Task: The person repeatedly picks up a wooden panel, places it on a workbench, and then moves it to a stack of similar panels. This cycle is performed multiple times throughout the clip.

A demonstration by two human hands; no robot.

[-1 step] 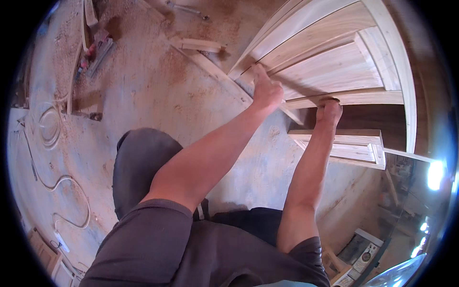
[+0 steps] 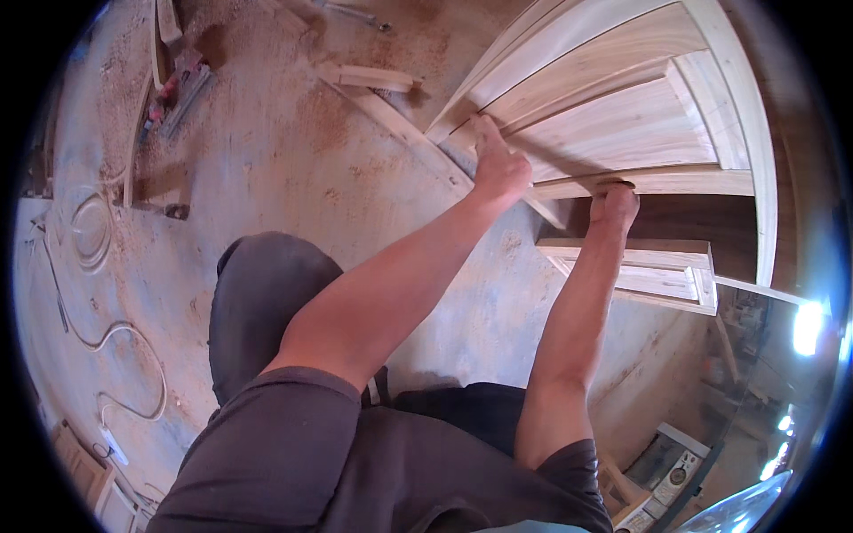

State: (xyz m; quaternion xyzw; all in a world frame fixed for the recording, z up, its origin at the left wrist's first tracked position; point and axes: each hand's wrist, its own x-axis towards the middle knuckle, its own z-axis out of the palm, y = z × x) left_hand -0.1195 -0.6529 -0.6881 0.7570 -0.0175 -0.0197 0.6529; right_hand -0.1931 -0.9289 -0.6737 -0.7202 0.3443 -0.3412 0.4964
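Note:
A large pale unfinished wooden door [image 2: 622, 115] with raised panels stands tilted at the upper right. My left hand [image 2: 498, 167] grips its left stile near the lower corner, fingers wrapped over the edge. My right hand [image 2: 615, 204] hooks its fingers over the door's bottom rail, a little to the right. Just below my right hand, a smaller panelled wooden piece [image 2: 653, 274] lies on the floor. Both arms reach forward from the lower edge, over my dark-clothed knee [image 2: 267, 293].
The concrete floor [image 2: 293, 169] is dusted with sawdust. Loose wood strips [image 2: 366, 78] lie at the top centre, a tool [image 2: 178, 96] and boards at the upper left. A pale cable [image 2: 98, 266] coils along the left. A machine [image 2: 668, 475] stands at the lower right.

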